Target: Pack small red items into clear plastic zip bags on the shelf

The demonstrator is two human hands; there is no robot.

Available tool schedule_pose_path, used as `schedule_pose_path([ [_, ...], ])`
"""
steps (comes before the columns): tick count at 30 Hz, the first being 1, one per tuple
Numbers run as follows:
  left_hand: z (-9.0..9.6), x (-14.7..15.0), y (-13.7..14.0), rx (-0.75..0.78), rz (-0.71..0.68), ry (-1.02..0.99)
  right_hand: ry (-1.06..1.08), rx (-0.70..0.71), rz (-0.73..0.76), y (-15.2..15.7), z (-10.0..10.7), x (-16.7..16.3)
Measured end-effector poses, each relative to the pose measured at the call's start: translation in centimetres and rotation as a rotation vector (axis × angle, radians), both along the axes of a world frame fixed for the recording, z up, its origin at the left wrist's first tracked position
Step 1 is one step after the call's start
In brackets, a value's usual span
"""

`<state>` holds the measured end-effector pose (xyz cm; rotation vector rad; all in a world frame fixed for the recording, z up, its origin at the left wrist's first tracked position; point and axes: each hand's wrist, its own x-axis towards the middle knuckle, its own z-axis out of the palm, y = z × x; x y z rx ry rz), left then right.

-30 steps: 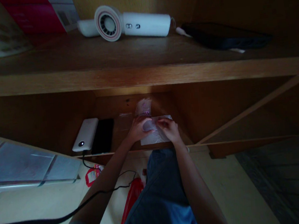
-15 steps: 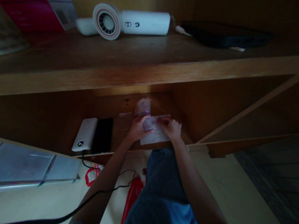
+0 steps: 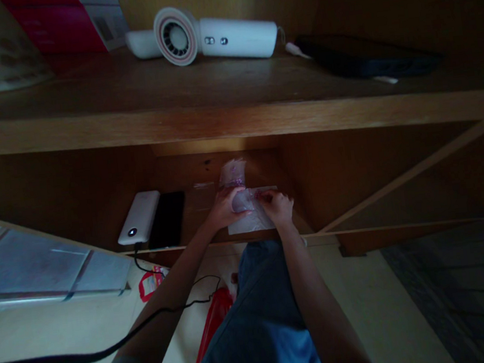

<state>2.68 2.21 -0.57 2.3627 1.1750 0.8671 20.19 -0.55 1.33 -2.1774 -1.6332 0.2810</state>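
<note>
A pale sheet [image 3: 256,222] lies flat on the lower shelf [image 3: 196,204], beneath and between the two hands. The left hand [image 3: 223,208] rests at the sheet's left side, thumb and fingers parted in a curve. The right hand [image 3: 280,207] bends over its right part, fingertips drawn together; whether they grip anything cannot be told. Just beyond the left hand lies a clear bag [image 3: 232,172] with purplish specks. To the left of that hand, a flat black slab [image 3: 166,219] lies beside a white power bank [image 3: 139,216], from whose near end a dark cable [image 3: 136,262] runs. Above and beyond both hands, the upper shelf [image 3: 231,86] bears a white handheld fan [image 3: 238,36]; a pink box [image 3: 61,28] stands to its left.
</note>
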Motion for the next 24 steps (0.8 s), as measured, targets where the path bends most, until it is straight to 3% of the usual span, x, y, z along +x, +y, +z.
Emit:
schedule_pose_path([
  [7,0.0,0.0,0.1,0.004,-0.019,-0.001,0.035,0.049,0.014,-0.3,-0.2,0.2],
  [11,0.1,0.0,0.1,0.007,-0.011,0.01,0.177,0.074,0.024,-0.4,-0.4,0.5],
  [15,0.0,0.0,0.1,0.003,-0.007,0.012,0.384,0.138,0.118,-0.3,-1.0,0.5],
  [20,-0.1,-0.1,0.1,-0.014,-0.023,-0.018,0.482,0.137,0.257,0.0,-1.6,0.4],
  [24,0.1,0.0,0.1,-0.036,-0.014,-0.005,0.407,0.149,0.155,0.1,-1.3,0.7],
])
